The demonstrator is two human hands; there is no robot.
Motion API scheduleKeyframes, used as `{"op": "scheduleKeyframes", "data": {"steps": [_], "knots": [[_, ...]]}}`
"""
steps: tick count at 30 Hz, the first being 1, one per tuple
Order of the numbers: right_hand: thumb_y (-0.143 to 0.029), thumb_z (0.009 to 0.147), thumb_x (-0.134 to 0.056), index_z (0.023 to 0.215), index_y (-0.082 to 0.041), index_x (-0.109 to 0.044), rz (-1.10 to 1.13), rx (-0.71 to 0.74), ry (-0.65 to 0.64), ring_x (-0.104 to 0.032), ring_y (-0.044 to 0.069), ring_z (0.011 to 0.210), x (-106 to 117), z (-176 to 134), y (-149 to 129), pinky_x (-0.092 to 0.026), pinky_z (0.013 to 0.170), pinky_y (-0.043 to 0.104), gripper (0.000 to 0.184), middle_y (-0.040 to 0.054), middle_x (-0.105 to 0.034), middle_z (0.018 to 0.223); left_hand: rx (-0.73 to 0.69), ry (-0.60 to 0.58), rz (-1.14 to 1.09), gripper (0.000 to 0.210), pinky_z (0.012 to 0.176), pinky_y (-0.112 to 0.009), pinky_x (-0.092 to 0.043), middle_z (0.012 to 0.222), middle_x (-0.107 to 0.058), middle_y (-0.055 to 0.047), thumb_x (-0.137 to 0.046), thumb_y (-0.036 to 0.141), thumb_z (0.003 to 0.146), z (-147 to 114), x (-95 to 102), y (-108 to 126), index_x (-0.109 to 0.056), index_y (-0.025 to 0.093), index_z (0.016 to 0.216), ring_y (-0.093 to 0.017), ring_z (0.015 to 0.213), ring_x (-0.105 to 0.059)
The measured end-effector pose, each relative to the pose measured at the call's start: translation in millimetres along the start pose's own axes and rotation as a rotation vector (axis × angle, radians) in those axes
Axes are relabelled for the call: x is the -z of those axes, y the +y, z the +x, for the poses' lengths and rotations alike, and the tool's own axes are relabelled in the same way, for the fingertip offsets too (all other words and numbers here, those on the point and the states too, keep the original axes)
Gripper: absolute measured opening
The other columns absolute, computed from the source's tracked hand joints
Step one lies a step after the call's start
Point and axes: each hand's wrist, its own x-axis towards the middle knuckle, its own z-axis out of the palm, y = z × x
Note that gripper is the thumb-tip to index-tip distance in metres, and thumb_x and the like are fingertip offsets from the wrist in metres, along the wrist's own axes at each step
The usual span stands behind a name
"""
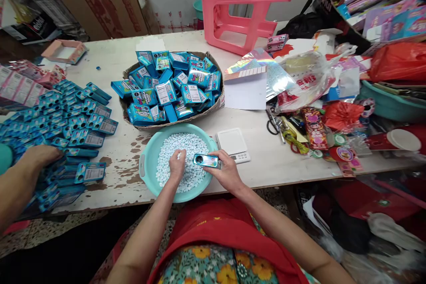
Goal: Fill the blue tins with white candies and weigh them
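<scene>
Over a turquoise basin of small pale candies, my left hand is closed, with white candies showing at its fingertips. My right hand grips a small blue candy box at the basin's right rim. The box lies tilted, its end with a dark round hole facing left, toward my left hand. Behind the basin, a cut-down cardboard box is heaped with blue candy packs. A small white scale sits just right of the basin.
At left, a co-worker's hand touches rows of blue boxes. A pink plastic stool lies on its side at the back. Scissors, plastic bags and assorted packets clutter the right side. The table's front edge runs before me.
</scene>
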Motion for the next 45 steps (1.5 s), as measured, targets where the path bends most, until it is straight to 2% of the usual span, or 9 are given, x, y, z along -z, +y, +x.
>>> {"op": "scheduleKeyframes", "data": {"steps": [3, 6, 12, 24, 28, 36, 40, 43, 45], "knots": [[-0.017, 0.067, -0.074, 0.097, -0.022, -0.061, -0.077, 0.050, -0.052, -0.057, 0.020, 0.090, -17.1, 1.2, 3.2, -0.045, 0.080, 0.032, 0.033, 0.0025, -0.060, 0.093, 0.114, 0.053, -0.543, 0.025, 0.044, -0.022, -0.034, 0.062, -0.046, 0.003, -0.043, 0.042, 0.083, -6.7, 24.9, 26.6, -0.044, 0.020, 0.072, -0.009, 0.045, -0.040], [-0.013, 0.067, -0.070, 0.096, -0.022, -0.061, -0.158, 0.088, -0.109, -0.057, 0.021, 0.088, -34.1, 2.9, 3.5, -0.045, 0.078, 0.032, 0.032, 0.0032, -0.060, 0.091, 0.146, 0.048, -1.033, 0.020, 0.048, -0.022, -0.040, 0.064, -0.047, 0.002, -0.055, 0.035, 0.075, -13.9, 38.0, 57.9, -0.045, 0.019, 0.069, -0.010, 0.050, -0.046], [-0.013, 0.068, -0.068, 0.096, -0.022, -0.060, -0.194, 0.117, -0.144, -0.057, 0.021, 0.088, -40.1, 4.7, -12.2, -0.046, 0.077, 0.033, 0.031, 0.0027, -0.060, 0.089, 0.182, 0.127, -1.211, 0.022, 0.059, -0.027, -0.048, 0.059, -0.044, 0.004, -0.058, 0.032, 0.075, -15.2, 43.6, 83.1, -0.044, 0.018, 0.065, -0.010, 0.052, -0.050], [-0.010, 0.066, -0.068, 0.096, -0.021, -0.060, -0.194, 0.058, -0.107, -0.057, 0.021, 0.089, -30.9, 7.8, -13.8, -0.045, 0.078, 0.032, 0.032, 0.0025, -0.060, 0.090, 0.144, 0.202, -1.028, 0.034, 0.053, -0.024, -0.044, 0.053, -0.046, 0.003, -0.059, 0.042, 0.079, -12.7, 28.4, 91.7, -0.047, 0.017, 0.059, -0.010, 0.051, -0.050], [-0.012, 0.066, -0.067, 0.095, -0.023, -0.061, -0.128, 0.044, -0.109, -0.057, 0.020, 0.088, -29.4, 10.9, -10.3, -0.045, 0.077, 0.031, 0.032, 0.0015, -0.060, 0.090, 0.135, 0.201, -0.971, 0.041, 0.042, -0.022, -0.034, 0.049, -0.040, 0.004, -0.057, 0.047, 0.080, -12.7, 25.6, 96.7, -0.043, 0.018, 0.055, -0.008, 0.042, -0.043], [-0.021, 0.062, -0.076, 0.091, -0.022, -0.064, 0.106, -0.080, -0.140, -0.058, 0.019, 0.086, -23.4, 17.0, -4.0, -0.045, 0.078, 0.032, 0.032, -0.0001, -0.060, 0.088, 0.134, 0.167, -0.987, 0.048, 0.039, -0.022, -0.028, 0.048, -0.033, 0.004, -0.050, 0.054, 0.082, -1.9, 40.1, 101.5, -0.036, 0.019, 0.053, -0.007, 0.039, -0.034], [-0.031, 0.062, -0.079, 0.096, -0.021, -0.062, 0.284, -0.179, -0.094, -0.058, 0.019, 0.083, 10.8, 16.7, -0.6, -0.048, 0.074, 0.031, 0.039, 0.0013, -0.062, 0.090, 0.016, 0.126, -0.481, 0.044, 0.052, -0.027, -0.041, 0.055, -0.047, 0.000, -0.046, 0.055, 0.082, 9.0, 49.6, 62.6, -0.046, 0.020, 0.056, -0.014, 0.053, -0.050], [-0.035, 0.064, -0.078, 0.100, -0.021, -0.058, 0.316, -0.245, 0.098, -0.059, 0.018, 0.080, 44.4, 22.1, 16.2, -0.049, 0.072, 0.031, 0.044, 0.0024, -0.063, 0.089, -0.092, 0.027, -0.069, 0.027, 0.076, -0.036, -0.045, 0.080, -0.063, -0.007, -0.062, 0.048, 0.073, 23.8, 54.4, 38.5, -0.062, 0.021, 0.071, -0.024, 0.085, -0.059], [-0.038, 0.063, -0.078, 0.100, -0.021, -0.057, 0.248, -0.261, 0.254, -0.058, 0.019, 0.078, 61.7, 31.1, 37.3, -0.049, 0.073, 0.033, 0.046, 0.0024, -0.062, 0.088, -0.174, 0.128, 0.105, 0.025, 0.087, -0.040, -0.042, 0.096, -0.064, -0.009, -0.059, 0.044, 0.076, 42.3, 55.9, 40.2, -0.065, 0.022, 0.086, -0.028, 0.097, -0.056]]}}
